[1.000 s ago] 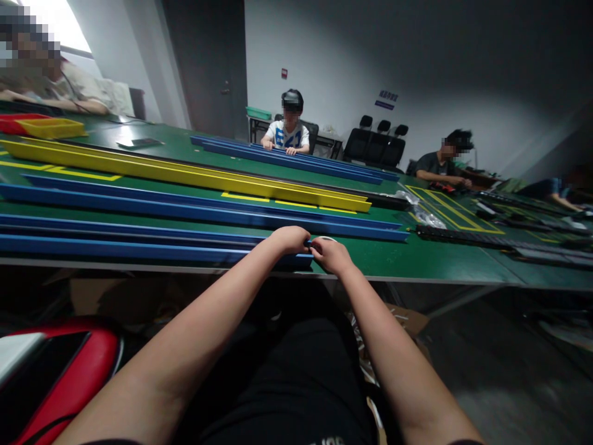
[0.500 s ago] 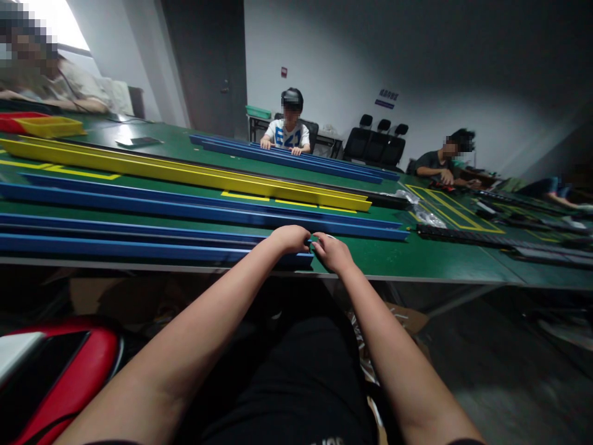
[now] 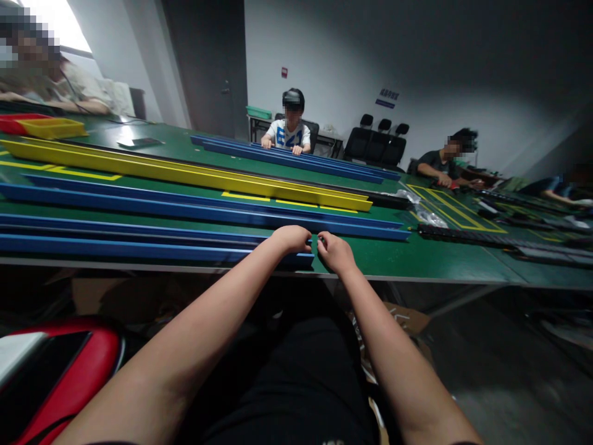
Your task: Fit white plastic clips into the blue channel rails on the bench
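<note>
A long blue U-shaped channel (image 3: 139,246) lies along the near edge of the green table, its right end under my hands. My left hand (image 3: 293,238) is bent over that end with its fingers curled down into or against it; what the fingertips grip is hidden. Just right of the end, my right hand (image 3: 334,250) is closed in a pinch, thumb near the forefinger. A small dark bit shows at its fingertips, too small to name. A narrow gap separates the two hands. Behind them lies a second blue channel (image 3: 222,209).
Farther back is a yellow channel (image 3: 185,173), with yellow and red bins (image 3: 53,128) at left. Black strips (image 3: 463,236) and clear plastic (image 3: 428,216) lie right. Co-workers sit around the table (image 3: 417,262); one person (image 3: 290,133) holds blue channels opposite. A red stool (image 3: 88,364) stands lower left.
My right hand has drawn slightly to the right, widening the gap to my left hand, which stays at the channel's end. At right, a co-worker's hand has shifted a little.
</note>
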{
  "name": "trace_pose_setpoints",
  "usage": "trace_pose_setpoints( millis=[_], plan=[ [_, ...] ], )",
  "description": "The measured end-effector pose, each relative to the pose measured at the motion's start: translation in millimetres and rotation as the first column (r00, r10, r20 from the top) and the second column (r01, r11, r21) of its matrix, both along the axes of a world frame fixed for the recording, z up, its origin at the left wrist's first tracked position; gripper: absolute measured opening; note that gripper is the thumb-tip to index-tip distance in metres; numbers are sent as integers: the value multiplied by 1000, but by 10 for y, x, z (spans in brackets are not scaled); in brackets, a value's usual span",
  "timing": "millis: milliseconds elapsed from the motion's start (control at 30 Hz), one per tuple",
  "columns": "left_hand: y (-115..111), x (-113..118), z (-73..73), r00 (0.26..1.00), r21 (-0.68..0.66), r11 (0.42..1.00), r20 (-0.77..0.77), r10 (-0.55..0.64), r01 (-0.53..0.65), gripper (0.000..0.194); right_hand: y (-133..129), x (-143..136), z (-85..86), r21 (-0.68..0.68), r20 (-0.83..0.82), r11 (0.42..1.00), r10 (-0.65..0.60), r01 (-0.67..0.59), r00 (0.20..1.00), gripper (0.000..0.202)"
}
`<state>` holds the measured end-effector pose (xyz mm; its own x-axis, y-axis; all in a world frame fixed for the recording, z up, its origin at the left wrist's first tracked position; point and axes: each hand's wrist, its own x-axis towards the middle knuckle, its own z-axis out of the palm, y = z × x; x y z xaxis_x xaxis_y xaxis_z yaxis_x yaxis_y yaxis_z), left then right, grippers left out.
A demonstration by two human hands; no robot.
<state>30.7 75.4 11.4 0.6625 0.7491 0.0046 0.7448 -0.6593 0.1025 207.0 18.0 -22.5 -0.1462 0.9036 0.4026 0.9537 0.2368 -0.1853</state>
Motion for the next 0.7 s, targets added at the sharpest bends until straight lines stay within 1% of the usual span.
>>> trace_pose_setpoints(
  millis=[133,233,400,533,633,700],
  plan=[
    [-10,-23,-7,1000,17,1000,14,20,-20,40,67,57,-39,32,-39,998,56,-55,998,23],
    [-12,-36,-11,1000,17,1000,19,24,-24,39,110,97,-59,35,-62,998,62,-60,996,22],
    [6,-47,-30,999,31,999,32,11,-12,38,129,131,-80,47,-48,997,70,-68,996,22],
    [17,-54,-35,1000,24,999,20,22,-22,34,138,139,-74,20,-22,992,126,-126,992,20],
    [14,-57,-28,1000,19,1000,19,20,-21,32,135,126,-48,-14,-10,990,143,-143,990,19],
    [10,-57,-21,1000,17,1000,22,17,-18,33,123,111,-27,-15,-12,988,152,-152,988,21]
  ],
)
